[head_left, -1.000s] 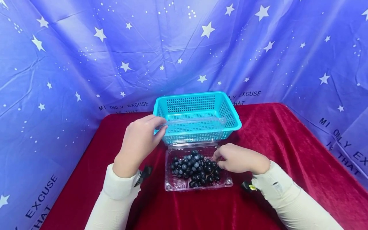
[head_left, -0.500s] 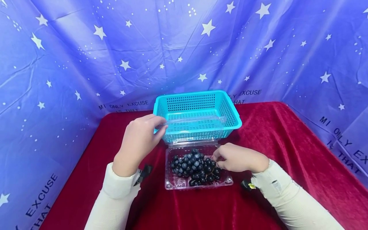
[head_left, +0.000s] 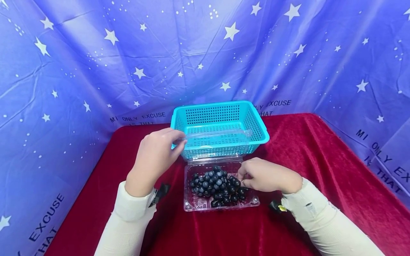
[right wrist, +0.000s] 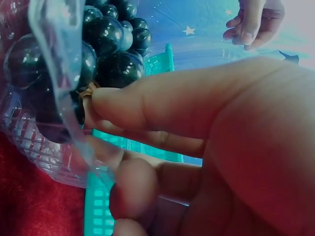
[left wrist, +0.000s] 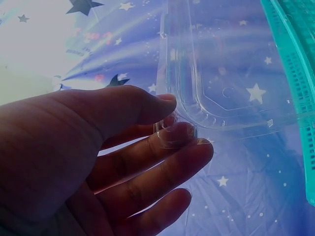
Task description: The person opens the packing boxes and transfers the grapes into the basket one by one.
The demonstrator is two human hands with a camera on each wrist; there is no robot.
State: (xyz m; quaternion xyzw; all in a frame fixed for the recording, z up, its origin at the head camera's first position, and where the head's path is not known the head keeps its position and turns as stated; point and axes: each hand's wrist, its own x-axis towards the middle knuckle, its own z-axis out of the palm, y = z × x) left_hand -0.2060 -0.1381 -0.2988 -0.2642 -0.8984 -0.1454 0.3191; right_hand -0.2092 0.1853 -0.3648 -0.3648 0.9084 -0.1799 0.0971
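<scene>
The lid (head_left: pixel 219 134) of a clear plastic container is pinched at its left corner between the thumb and fingertips of the left hand (head_left: pixel 154 156). A brown stem (right wrist: pixel 89 89) is pinched between the thumb and forefinger of the right hand (head_left: pixel 268 176), at the container's right side. Both wrists are covered by cream sleeves (head_left: pixel 123 215). Dark grapes (head_left: pixel 211 183), some dusted bluish and others glossy black, are held in the container's base (head_left: pixel 200 206), below the 2 hands. The raised lid is joined along the base's far edge, and through it a turquoise basket (head_left: pixel 213 115) is seen, set just behind. The worktop (head_left: pixel 298 142) is covered in red velvety cloth, backed by a blue curtain (head_left: pixel 182 39) printed with white stars.
</scene>
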